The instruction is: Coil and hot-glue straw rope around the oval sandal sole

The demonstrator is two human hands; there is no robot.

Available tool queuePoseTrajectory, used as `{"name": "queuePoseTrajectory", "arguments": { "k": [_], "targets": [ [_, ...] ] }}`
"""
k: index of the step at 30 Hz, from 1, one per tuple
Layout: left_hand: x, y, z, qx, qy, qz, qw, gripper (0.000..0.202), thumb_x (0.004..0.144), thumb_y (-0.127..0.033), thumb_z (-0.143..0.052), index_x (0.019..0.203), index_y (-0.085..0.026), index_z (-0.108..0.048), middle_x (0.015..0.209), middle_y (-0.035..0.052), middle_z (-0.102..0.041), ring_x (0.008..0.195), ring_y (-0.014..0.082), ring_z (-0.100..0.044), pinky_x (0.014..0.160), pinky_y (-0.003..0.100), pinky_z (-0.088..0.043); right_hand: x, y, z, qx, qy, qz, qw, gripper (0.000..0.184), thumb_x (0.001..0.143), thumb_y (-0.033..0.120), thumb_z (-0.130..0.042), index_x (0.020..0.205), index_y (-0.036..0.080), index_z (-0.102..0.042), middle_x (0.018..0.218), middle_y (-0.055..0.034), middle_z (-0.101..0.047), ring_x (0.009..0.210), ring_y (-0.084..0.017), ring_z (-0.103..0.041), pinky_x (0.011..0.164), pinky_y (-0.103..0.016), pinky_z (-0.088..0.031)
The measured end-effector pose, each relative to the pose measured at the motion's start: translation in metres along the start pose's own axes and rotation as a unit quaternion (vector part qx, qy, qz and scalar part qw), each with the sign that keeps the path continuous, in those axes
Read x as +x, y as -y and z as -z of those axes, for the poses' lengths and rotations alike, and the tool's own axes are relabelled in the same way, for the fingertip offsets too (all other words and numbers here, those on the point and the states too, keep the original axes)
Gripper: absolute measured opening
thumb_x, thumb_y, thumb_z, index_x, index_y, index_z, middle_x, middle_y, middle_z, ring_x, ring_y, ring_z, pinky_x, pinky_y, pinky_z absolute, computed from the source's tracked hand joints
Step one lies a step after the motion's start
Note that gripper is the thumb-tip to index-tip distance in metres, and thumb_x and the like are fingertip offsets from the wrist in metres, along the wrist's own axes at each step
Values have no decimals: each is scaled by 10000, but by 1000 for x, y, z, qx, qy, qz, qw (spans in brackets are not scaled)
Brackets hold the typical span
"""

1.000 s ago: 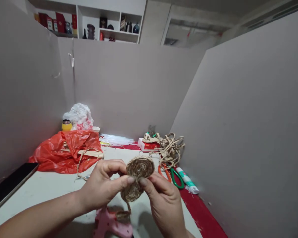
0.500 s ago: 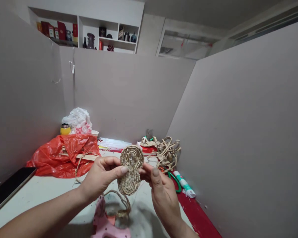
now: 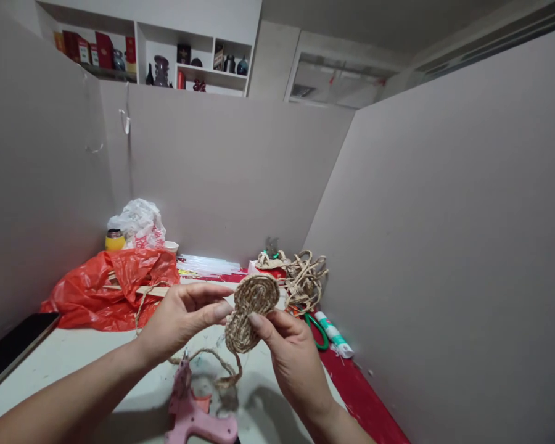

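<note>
A figure-eight piece of coiled, braided straw rope (image 3: 255, 296) is held up above the table, tilted. My right hand (image 3: 296, 354) pinches its lower right edge, thumb on the front and fingers behind. At the piece's left edge is my left hand (image 3: 185, 314), thumb and fingers apart with a gap between them; its fingertips are close to the rim. A rope tail (image 3: 234, 373) hangs below the piece and loops on the table. Beneath it lies a pink glue gun (image 3: 192, 410), nozzle pointing away from me.
At the back left are a red plastic bag (image 3: 120, 299) with wooden strips, a white bag (image 3: 141, 225) and a yellow jar (image 3: 115, 239). Clear glue sticks (image 3: 208, 264) lie behind. A rope heap (image 3: 305, 277), green-handled scissors (image 3: 318, 333) and a white-green roll (image 3: 335, 336) are at right.
The piece has moved slightly right and tilted. My right hand has taken hold of its lower right edge, while my left thumb has come off its front. The view has shifted slightly.
</note>
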State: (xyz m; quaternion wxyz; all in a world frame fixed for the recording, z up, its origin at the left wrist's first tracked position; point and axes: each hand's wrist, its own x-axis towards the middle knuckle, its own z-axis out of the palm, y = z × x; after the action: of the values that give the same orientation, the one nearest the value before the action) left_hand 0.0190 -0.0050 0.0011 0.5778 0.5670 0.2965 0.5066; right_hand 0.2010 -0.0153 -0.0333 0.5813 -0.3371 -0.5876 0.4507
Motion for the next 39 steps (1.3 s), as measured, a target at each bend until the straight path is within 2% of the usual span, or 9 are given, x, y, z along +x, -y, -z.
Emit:
{"name": "queuePoseTrajectory", "arguments": {
  "k": [5,10,15,19,30,39],
  "targets": [
    [-2,1,-2,76,-10,-58,995,19,703,-174,-753,719,-172,-764,714,24,-742,659,119,-635,644,216,-523,-2,2,-2,-4,1,-6,1000,186,812,352,-683,827,188,-770,680,-17,-713,670,-167,-584,636,-256,-483],
    [-2,4,-3,99,-25,-65,993,26,720,-182,-738,714,-179,-763,698,12,-731,638,109,-614,623,201,-510,-3,3,-1,-16,11,-6,1000,206,819,362,-672,799,179,-764,679,-9,-700,640,-153,-562,620,-242,-468],
    [-1,2,-3,94,-13,-51,994,31,722,-182,-731,712,-171,-758,664,4,-710,612,98,-591,620,199,-496,-2,2,-2,-31,-3,13,999,231,813,371,-668,711,174,-733,623,15,-641,615,-140,-525,600,-225,-448],
    [-2,2,-1,124,-5,-75,989,44,733,-172,-720,713,-170,-760,685,7,-697,638,100,-582,620,194,-476,-4,1,-3,-37,-9,13,999,269,794,361,-679,613,162,-685,570,17,-595,574,-133,-495,562,-226,-440],
    [-2,5,-4,173,7,-121,977,99,759,-169,-694,672,-154,-740,645,10,-652,625,112,-558,598,208,-454,-5,6,-7,-39,-11,13,999,310,788,356,-665,547,164,-634,518,32,-520,519,-114,-430,511,-222,-421],
    [-3,12,-4,131,15,-94,987,94,766,-213,-696,702,-153,-729,690,16,-648,666,123,-560,635,228,-456,-4,4,-7,-36,-16,20,999,326,780,344,-678,512,165,-627,499,34,-533,498,-111,-435,500,-225,-419]
  ]
}}
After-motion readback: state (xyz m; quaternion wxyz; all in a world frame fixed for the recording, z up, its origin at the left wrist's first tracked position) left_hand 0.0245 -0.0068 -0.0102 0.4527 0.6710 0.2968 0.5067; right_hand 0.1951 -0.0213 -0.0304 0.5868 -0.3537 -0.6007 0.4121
